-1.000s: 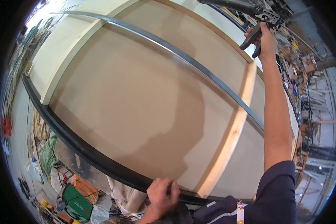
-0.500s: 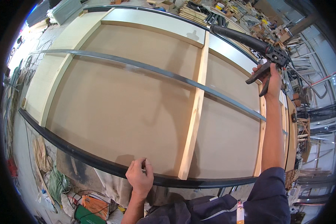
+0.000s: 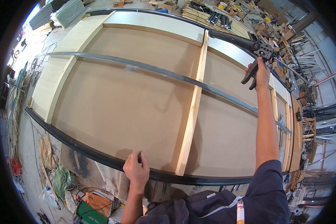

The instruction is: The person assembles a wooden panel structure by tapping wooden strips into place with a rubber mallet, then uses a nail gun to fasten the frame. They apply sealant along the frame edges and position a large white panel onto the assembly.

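Workshop clutter rings a big brown panel [image 3: 138, 100] lying flat with a black rim [image 3: 82, 147] along its near edge; timber offcuts [image 3: 220, 16] are piled beyond the far edge, and an orange package [image 3: 99, 203] and a green case [image 3: 87, 216] sit on the floor below. A pale wooden batten [image 3: 192, 108] runs near-to-far across the panel, crossed by a long grey metal strip [image 3: 156, 71]. The left hand [image 3: 136, 171] rests its fingers on the black rim, clamped on nothing. The right hand [image 3: 261, 74] is closed around the handle of a caulking gun [image 3: 246, 44], whose dark tube points up-left over the panel's far right corner.
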Tool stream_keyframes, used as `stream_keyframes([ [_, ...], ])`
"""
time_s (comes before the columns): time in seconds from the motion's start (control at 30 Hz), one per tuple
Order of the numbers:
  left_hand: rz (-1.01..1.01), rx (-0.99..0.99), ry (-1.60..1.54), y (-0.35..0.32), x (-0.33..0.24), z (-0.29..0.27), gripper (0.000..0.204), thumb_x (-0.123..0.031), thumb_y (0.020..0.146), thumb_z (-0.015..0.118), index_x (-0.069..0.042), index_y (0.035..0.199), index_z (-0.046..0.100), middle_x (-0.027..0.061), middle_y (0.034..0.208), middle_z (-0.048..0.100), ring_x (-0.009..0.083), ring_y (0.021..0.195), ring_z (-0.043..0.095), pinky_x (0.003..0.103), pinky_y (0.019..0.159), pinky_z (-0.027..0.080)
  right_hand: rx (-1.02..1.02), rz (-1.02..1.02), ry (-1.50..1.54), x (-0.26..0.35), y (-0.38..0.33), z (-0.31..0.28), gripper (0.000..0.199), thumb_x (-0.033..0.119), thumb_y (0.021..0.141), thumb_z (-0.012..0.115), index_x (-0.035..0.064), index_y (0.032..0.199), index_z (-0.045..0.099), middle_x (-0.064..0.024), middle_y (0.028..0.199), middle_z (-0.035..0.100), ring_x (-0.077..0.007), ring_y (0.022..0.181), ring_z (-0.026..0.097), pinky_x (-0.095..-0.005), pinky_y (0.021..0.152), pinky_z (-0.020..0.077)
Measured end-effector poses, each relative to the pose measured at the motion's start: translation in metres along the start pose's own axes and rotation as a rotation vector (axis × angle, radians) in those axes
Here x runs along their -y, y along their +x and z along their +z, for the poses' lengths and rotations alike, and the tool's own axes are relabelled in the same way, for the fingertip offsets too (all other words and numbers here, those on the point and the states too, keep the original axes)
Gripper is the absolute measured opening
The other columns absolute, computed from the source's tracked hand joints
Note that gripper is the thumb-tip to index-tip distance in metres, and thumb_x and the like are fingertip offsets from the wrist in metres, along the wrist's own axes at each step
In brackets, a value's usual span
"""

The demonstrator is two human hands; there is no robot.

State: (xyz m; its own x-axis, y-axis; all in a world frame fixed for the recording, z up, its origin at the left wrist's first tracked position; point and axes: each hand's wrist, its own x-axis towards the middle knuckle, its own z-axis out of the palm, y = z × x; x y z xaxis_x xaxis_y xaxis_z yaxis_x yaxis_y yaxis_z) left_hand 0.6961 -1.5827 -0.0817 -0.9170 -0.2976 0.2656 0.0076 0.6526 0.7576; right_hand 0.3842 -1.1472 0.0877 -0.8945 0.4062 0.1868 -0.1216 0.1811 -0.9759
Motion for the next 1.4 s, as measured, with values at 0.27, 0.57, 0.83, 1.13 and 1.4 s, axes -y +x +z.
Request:
stream_keyframes([
  [0.27, 0.015, -0.018, 0.019, -0.002, 0.003, 0.001, 0.008, -0.005, 0.091, 0.068, -0.001, 0.096, 0.063, 0.0126, 0.073, 0.064, 0.0282, 0.063, 0.064, 0.037, 0.059, 0.050, -0.010, 0.054, -0.153, 0.023, -0.057, -0.030, 0.049, 0.049, 0.099, 0.063, 0.0023, 0.085, 0.060, -0.0078, 0.068, 0.062, -0.0184, 0.052, 0.064, -0.0313, 0.045, 0.0512],
  [0.57, -0.013, -0.030, 0.021, -0.004, 0.002, 0.002, 0.008, -0.008, 0.094, 0.068, -0.002, 0.095, 0.064, 0.0131, 0.073, 0.066, 0.0281, 0.063, 0.065, 0.037, 0.060, 0.052, -0.025, 0.107, -0.192, 0.057, -0.161, -0.079, 0.039, 0.045, 0.100, 0.064, 0.0067, 0.090, 0.062, -0.0042, 0.067, 0.061, -0.0147, 0.050, 0.060, -0.0282, 0.045, 0.0460],
  [0.83, -0.009, -0.069, 0.015, -0.006, 0.001, 0.000, 0.013, -0.014, 0.097, 0.066, -0.001, 0.096, 0.066, 0.0141, 0.074, 0.067, 0.0260, 0.063, 0.066, 0.036, 0.061, 0.052, 0.009, 0.134, -0.160, 0.069, -0.247, -0.108, 0.034, 0.037, 0.103, 0.062, 0.0039, 0.111, 0.061, -0.0055, 0.074, 0.062, -0.0162, 0.055, 0.062, -0.0293, 0.050, 0.0515],
  [1.13, -0.216, 0.049, -0.393, -0.006, -0.020, 0.022, 0.026, -0.021, 0.101, 0.063, 0.004, 0.106, 0.068, 0.0116, 0.083, 0.072, 0.0149, 0.075, 0.069, 0.033, 0.072, 0.056, 0.110, 0.023, 0.140, 0.060, -0.314, -0.156, 0.049, 0.038, 0.105, 0.057, -0.0022, 0.132, 0.054, -0.0187, 0.105, 0.069, -0.0307, 0.090, 0.073, -0.0449, 0.083, 0.0601],
  [1.4, -0.653, 0.782, -1.258, -0.002, -0.189, 0.115, 0.062, -0.054, 0.106, 0.048, 0.003, 0.130, 0.056, 0.0152, 0.109, 0.070, 0.0209, 0.092, 0.068, 0.035, 0.076, 0.058, 0.176, 0.060, 0.147, 0.080, -0.402, -0.202, 0.064, 0.050, 0.099, 0.064, -0.0027, 0.132, 0.050, -0.0182, 0.099, 0.066, -0.0303, 0.087, 0.069, -0.0461, 0.078, 0.0595],
])
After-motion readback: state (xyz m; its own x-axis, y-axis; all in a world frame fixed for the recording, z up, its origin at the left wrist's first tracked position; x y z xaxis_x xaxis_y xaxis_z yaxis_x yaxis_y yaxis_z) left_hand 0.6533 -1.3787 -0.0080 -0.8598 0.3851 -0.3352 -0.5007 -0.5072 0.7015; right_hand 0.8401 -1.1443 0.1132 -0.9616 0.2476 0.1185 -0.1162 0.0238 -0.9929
